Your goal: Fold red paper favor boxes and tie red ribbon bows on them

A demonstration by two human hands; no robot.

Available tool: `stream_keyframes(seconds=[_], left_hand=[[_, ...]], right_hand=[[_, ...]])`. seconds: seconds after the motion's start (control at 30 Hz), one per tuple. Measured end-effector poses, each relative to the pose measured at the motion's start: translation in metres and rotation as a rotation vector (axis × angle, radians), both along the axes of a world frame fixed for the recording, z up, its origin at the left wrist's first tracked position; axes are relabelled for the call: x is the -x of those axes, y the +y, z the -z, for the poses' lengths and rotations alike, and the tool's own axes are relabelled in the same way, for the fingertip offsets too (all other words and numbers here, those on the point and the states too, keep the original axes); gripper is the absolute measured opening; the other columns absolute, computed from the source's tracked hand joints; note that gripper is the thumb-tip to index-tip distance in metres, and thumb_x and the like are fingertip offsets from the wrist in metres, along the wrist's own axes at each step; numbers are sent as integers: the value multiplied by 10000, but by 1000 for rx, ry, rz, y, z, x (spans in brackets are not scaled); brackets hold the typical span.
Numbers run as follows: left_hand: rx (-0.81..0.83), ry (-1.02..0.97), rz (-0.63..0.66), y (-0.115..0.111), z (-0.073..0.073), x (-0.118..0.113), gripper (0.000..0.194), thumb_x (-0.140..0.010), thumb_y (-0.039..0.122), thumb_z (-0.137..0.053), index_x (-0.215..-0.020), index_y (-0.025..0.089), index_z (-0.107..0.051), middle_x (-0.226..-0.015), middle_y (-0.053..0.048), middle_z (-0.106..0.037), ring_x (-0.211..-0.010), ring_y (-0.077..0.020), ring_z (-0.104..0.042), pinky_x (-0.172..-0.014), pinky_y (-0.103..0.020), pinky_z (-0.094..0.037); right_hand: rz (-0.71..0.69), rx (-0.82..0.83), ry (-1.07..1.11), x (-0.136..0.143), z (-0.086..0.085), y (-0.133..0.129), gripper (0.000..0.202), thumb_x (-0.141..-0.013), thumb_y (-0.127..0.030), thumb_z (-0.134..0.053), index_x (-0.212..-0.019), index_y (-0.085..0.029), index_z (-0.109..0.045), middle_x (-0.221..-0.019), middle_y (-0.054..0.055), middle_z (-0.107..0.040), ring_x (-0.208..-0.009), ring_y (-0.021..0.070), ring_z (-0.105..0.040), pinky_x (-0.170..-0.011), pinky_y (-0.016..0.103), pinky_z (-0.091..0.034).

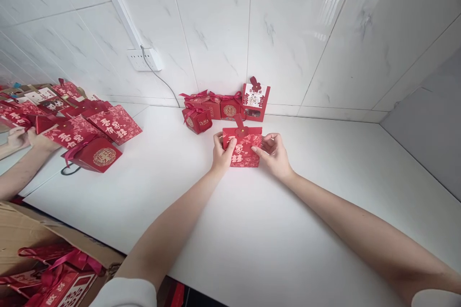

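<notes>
Red floral gift box (pixel 246 149), flower clasp (pixel 242 131) up top. Left hand (pixel 222 151) pinching left edge, right hand (pixel 276 154) pinching right. Ribboned boxes (pixel 212 109) just behind.

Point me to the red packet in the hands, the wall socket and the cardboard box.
Red packet (pixel 246 150), head view: middle of its front.
Wall socket (pixel 138 60), head view: its faceplate.
Cardboard box (pixel 21 230), head view: its bare cardboard.

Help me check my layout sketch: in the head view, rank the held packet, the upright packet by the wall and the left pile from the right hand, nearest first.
From the right hand:
1. Held packet: touching, at its left.
2. Upright packet: beyond it, by the wall.
3. Left pile: far over on the left side.
</notes>
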State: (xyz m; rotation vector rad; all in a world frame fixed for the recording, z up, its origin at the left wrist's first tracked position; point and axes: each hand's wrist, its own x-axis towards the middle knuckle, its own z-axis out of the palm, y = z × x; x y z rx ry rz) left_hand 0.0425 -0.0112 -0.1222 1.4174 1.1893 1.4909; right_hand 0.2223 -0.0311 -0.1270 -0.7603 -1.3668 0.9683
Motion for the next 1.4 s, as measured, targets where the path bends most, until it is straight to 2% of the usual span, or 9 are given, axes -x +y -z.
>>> stream_keyframes(seconds=[0.13, 0.23, 0.33, 0.47, 0.57, 0.7, 0.93, 1.3, 1.4], left_hand=[[-5, -28, -17, 12, 9, 10, 435, -740, 509, -714, -961, 199, -504, -891, -9, -653, -803, -143, -635, -741, -261, -502], [21, 5, 225, 20, 8, 25, 397, -723, 459, -745, -949, 159, -615, -945, -49, -689, -866, -180, -649, -812, -306, -511], [181, 17, 483, 24, 5, 41, 424, -670, 373, -804, -997, 144, -662, -1034, -81, -709, -950, -229, -659, -884, -367, -510], [296, 14, 619, 27, 0, 53, 508, -658, 299, -824, -1114, 167, -643, -1162, -98, -681, -1062, -261, -635, -951, -422, -489], [251, 92, 609, 31, 2, 53, 493, -744, 354, -758, -1189, 195, -618, -1275, -95, -606, -1173, -266, -575, -1021, -437, -454], [147, 300, 455, 35, 9, 51, 435, -822, 470, -652, -1153, 189, -644, -1327, -98, -480, -1242, -276, -501, -1058, -419, -441], [88, 507, 593, 37, 10, 56, 424, -818, 474, -650, -1119, 176, -655, -1294, -113, -448, -1253, -292, -468, -1088, -428, -416], [232, 413, 695, 34, 8, 61, 454, -823, 470, -651, -1208, 229, -633, -1371, -97, -423, -1210, -276, -511, -993, -416, -486], [247, 356, 709, 32, 6, 60, 449, -818, 469, -659, -1183, 208, -647, -1341, -99, -495, -1172, -268, -546, -1003, -423, -466]], right_hand=[[-21, 36, 10, -3, 11, 8, 332, -820, -416, -707, -928, -258, -436, -1141, 55, -637, -1060, 178, -628, -933, 355, -512], [-74, 34, -21, -8, 11, 13, 255, -857, -434, -659, -931, -252, -497, -1109, 45, -634, -1040, 184, -618, -908, 351, -518], [-120, 24, -48, -10, 11, 15, 232, -874, -444, -631, -926, -245, -524, -1142, 49, -627, -1051, 192, -607, -909, 357, -520], [-96, 9, -144, -11, 15, 17, 264, -875, -469, -614, -906, -237, -493, -1162, 61, -629, -1073, 200, -600, -923, 376, -524], [-19, 0, -310, -17, 21, 19, 280, -888, -492, -576, -899, -239, -460, -1159, 68, -629, -1082, 206, -598, -921, 386, -534], [82, 16, -514, -25, 24, 22, 275, -902, -502, -534, -881, -231, -495, -1054, 85, -649, -983, 231, -629, -873, 417, -548], [155, 31, -600, -27, 23, 20, 224, -928, -433, -492, -1040, -242, -457, -1096, 97, -665, -996, 241, -669, -846, 412, -557], [37, -96, -986, -45, 7, 19, 275, -963, -499, -368, -857, -249, -409, -923, 85, -652, -785, 246, -626, -712, 380, -488], [7, -59, -965, -44, 6, 17, 287, -973, -511, -337, -847, -257, -383, -822, 43, -622, -706, 224, -589, -669, 353, -457]])
